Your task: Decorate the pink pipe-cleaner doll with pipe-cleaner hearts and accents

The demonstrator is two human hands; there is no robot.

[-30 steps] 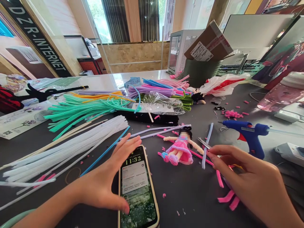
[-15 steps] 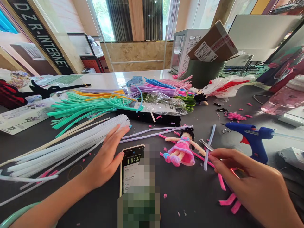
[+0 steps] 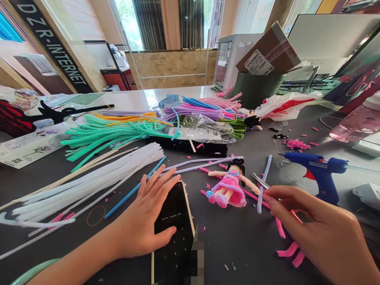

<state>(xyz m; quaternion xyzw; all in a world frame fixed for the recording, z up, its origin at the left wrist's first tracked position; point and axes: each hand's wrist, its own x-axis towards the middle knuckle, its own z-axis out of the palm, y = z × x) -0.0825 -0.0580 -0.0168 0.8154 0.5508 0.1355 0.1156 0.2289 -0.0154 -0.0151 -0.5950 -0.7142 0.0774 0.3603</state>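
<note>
Up at your left, the slanting dark sign [image 3: 50, 45] reads "DZR-INTERNET" in pale capitals. Your phone [image 3: 173, 208] shows small keypad digits; the label [image 3: 258, 64] on the carton [image 3: 280, 45] is illegible.

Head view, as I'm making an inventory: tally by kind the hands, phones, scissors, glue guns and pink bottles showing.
Hands: 2, left hand and right hand
Phone: 1
Scissors: 1 pair
Glue gun: 1
Pink bottle: 1
Total: 6

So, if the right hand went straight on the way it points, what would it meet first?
Probably the pale lilac stem just beyond its fingers, then the doll, though depth is hard to judge.
</note>
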